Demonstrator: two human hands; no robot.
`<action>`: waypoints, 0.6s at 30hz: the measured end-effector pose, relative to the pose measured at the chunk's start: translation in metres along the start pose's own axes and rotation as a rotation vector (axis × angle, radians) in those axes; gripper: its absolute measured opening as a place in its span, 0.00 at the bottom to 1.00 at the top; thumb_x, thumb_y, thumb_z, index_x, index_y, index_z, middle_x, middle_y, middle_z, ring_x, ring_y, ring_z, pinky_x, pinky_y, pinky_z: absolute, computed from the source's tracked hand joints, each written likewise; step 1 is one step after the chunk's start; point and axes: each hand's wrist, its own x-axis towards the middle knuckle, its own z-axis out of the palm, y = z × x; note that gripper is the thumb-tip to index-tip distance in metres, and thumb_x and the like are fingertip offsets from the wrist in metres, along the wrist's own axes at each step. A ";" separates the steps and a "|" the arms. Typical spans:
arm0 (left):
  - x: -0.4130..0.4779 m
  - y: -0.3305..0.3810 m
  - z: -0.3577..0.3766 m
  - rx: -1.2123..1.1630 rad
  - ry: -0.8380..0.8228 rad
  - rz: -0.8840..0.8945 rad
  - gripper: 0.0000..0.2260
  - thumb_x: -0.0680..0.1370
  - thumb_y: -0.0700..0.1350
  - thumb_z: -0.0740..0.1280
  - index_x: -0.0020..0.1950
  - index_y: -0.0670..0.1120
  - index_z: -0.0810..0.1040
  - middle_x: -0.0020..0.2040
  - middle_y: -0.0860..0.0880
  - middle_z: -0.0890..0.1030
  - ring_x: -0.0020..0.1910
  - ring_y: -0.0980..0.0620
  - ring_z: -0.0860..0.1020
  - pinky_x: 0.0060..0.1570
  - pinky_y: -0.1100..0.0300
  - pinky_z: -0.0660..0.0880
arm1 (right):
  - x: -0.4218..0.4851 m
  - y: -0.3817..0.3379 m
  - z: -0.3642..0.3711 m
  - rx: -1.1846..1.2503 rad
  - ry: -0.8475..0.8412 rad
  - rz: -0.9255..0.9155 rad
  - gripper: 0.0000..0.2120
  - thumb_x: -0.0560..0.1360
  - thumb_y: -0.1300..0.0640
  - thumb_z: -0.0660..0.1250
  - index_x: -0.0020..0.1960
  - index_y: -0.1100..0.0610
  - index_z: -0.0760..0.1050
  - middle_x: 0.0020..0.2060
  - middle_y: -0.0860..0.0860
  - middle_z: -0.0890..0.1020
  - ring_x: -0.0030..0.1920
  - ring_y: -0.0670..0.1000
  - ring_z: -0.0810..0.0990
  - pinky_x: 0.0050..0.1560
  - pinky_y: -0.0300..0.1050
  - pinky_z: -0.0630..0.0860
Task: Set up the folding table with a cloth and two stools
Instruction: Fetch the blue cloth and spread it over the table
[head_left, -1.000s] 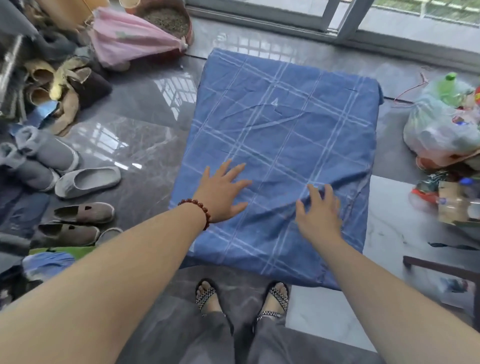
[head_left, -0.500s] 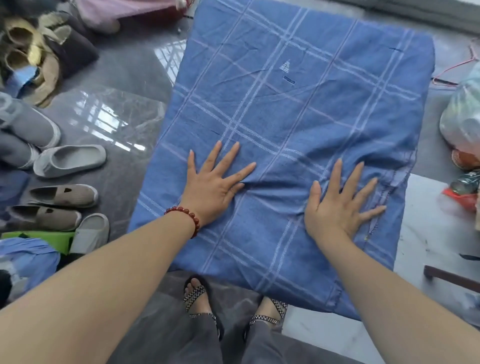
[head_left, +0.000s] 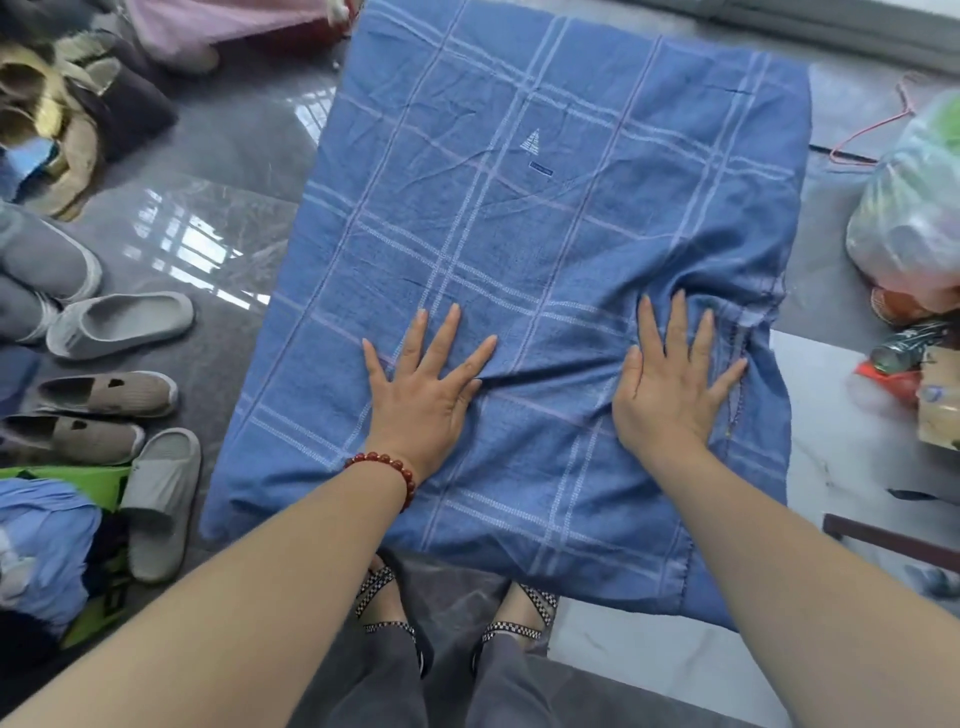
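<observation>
Blue checked cloth (head_left: 519, 218) lies draped over the desk, hiding it, its near edge hanging above your sandalled feet (head_left: 382, 597). Your left grip (head_left: 426, 395) and right grip (head_left: 670, 395) both press flat on it, fingers (head_left: 447, 332) spread straight, holding nothing; folds (head_left: 691, 283) bunch beside the right fingers.

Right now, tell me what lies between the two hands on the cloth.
Head view: only the blue cloth lies between the left hand and the right hand, bunched into a ridge; nothing else rests there.
</observation>
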 end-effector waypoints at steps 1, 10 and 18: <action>-0.002 0.009 0.001 -0.009 -0.003 -0.013 0.21 0.80 0.56 0.45 0.73 0.64 0.52 0.77 0.52 0.56 0.76 0.44 0.53 0.64 0.29 0.45 | 0.000 0.007 -0.002 0.006 0.001 0.002 0.25 0.82 0.50 0.43 0.76 0.41 0.40 0.77 0.44 0.40 0.76 0.51 0.36 0.70 0.66 0.32; -0.018 0.076 0.004 0.033 -0.143 -0.076 0.26 0.76 0.63 0.40 0.75 0.63 0.45 0.78 0.52 0.46 0.77 0.46 0.45 0.65 0.29 0.41 | -0.016 0.050 -0.025 0.092 -0.054 0.103 0.26 0.81 0.51 0.47 0.77 0.43 0.43 0.76 0.45 0.37 0.76 0.50 0.37 0.73 0.64 0.39; -0.018 0.045 -0.019 0.050 -0.198 0.011 0.28 0.76 0.64 0.44 0.75 0.63 0.41 0.78 0.53 0.44 0.77 0.49 0.46 0.66 0.30 0.44 | -0.032 -0.016 -0.025 0.097 -0.100 -0.137 0.26 0.81 0.47 0.49 0.77 0.45 0.45 0.77 0.46 0.39 0.76 0.51 0.38 0.72 0.63 0.38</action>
